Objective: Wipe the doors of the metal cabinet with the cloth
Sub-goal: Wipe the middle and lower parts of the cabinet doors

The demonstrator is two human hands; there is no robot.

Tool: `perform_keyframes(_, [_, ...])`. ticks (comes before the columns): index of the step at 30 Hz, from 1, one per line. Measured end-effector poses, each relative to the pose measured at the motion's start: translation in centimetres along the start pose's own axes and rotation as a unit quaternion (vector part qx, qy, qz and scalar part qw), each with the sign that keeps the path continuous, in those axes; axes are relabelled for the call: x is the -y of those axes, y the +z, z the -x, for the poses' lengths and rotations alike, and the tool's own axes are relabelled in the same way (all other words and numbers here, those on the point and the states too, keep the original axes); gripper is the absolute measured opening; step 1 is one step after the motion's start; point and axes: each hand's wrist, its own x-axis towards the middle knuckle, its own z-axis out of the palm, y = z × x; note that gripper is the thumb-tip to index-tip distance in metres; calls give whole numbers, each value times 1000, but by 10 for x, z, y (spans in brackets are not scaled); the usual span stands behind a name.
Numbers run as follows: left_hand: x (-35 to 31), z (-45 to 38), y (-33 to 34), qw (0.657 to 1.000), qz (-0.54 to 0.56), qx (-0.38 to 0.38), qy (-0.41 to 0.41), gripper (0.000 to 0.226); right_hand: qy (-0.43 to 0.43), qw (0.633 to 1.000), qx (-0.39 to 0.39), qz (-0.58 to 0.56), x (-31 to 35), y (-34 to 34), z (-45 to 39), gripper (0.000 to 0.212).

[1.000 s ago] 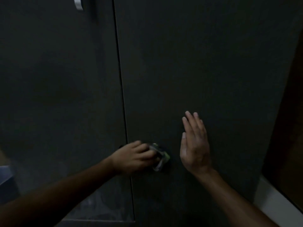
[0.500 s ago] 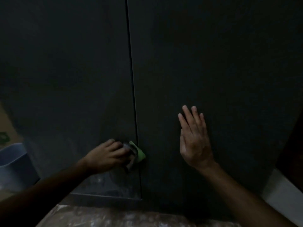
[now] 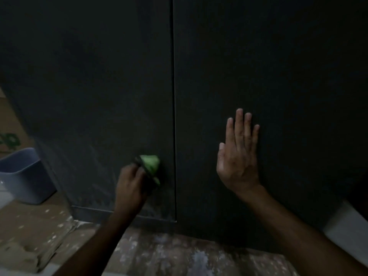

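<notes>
Risk, judged: cloth (image 3: 151, 165) was bunched small, so each pass would cover little and could leave streaks low on left door (image 3: 99, 96); it might also snag in the seam (image 3: 174, 116) just to its right; dim light would hide missed patches; left hand (image 3: 131, 186) clenched around the cloth, pressing it to the lower left door, the wad protruding above and right of the fingers; right hand (image 3: 238, 156) lay flat, fingers straight, on right door (image 3: 278, 76), grasping nothing
</notes>
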Motion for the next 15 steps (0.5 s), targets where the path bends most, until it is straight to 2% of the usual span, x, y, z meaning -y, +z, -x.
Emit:
perform_keyframes(2, [-18, -41, 6, 971, 58, -99, -211, 45, 6, 1000, 7, 7, 1, 0, 0, 74])
perform_keyframes(3, [-31, -59, 11, 957, 68, -129, -252, 46, 12, 1000, 12, 11, 4, -1, -1, 75])
perform_keyframes(4, [-45, -68, 16, 963, 72, -134, -224, 45, 18, 1000, 17, 14, 8, -1, -1, 75])
perform_keyframes(5, [-54, -64, 20, 980, 71, -111, -150, 42, 23, 999, 23, 15, 13, -2, -1, 75])
perform_keyframes(7, [-55, -26, 24, 999, 41, -26, 4, 40, 21, 999, 34, 13, 19, -4, 0, 75])
perform_keyframes(8, [-45, -3, 20, 999, 21, 10, 43, 39, 20, 999, 41, 13, 20, -4, 1, 75])
perform_keyframes(9, [-28, 14, 14, 999, 8, 32, 43, 40, 18, 999, 47, 14, 20, -4, 3, 76])
perform_keyframes(10, [-11, 21, 8, 1000, 8, 30, 3, 40, 15, 999, 50, 15, 19, -4, 4, 78])
perform_keyframes(11, [5, 19, 1, 997, 14, 10, -79, 43, 15, 998, 52, 17, 18, -4, 4, 80])
perform_keyframes(12, [15, 8, -4, 980, 27, -30, -197, 51, 15, 998, 54, 18, 18, -5, 4, 80])
perform_keyframes(13, [23, -13, -7, 940, 42, -72, -332, 62, 15, 998, 57, 20, 20, -5, 4, 81])
perform_keyframes(14, [25, -38, -10, 896, 55, -104, -429, 71, 17, 998, 59, 23, 21, -5, 4, 81])
perform_keyframes(15, [21, -62, -13, 879, 62, -120, -457, 75, 19, 998, 62, 24, 23, -5, 5, 80])
